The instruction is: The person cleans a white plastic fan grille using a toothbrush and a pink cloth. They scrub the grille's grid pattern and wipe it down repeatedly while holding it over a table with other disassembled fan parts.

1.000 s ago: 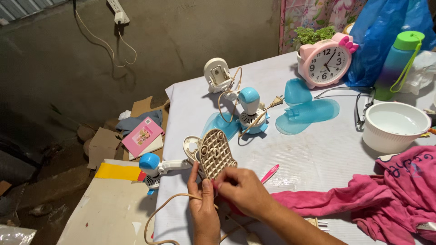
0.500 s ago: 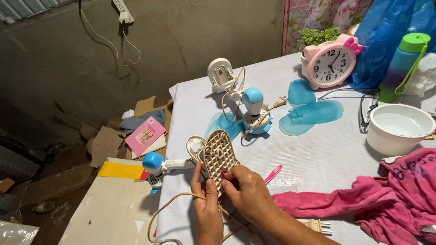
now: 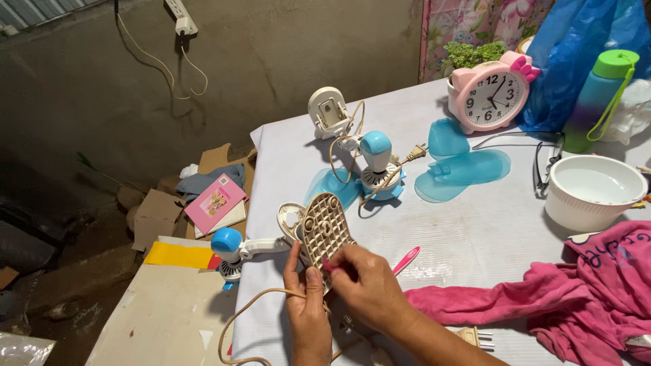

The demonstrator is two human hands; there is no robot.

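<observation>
My left hand [image 3: 308, 308] grips the lower end of a beige heart-shaped grille plate [image 3: 324, 226] and holds it upright over the near edge of the table. A beige cord [image 3: 247, 306] loops under this hand. My right hand [image 3: 369, 285] presses a small pink piece [image 3: 328, 265] against the plate's lower right face with its fingertips. The plate joins a white arm leading to a small fan motor with a blue cap [image 3: 226, 245], which hangs past the table's left edge.
On the white table [image 3: 475, 230] lie a pink toothbrush [image 3: 405, 259], a second small fan [image 3: 376, 161], blue blades [image 3: 464, 168], a pink clock [image 3: 491, 95], a white bowl [image 3: 593, 191], glasses [image 3: 546, 166], a bottle [image 3: 600, 95] and a pink cloth [image 3: 576, 298]. Cardboard lies on the floor to the left.
My right hand's fingertips shifted slightly on the grille plate with the pink piece. My left hand kept its grip, and the view moved a little.
</observation>
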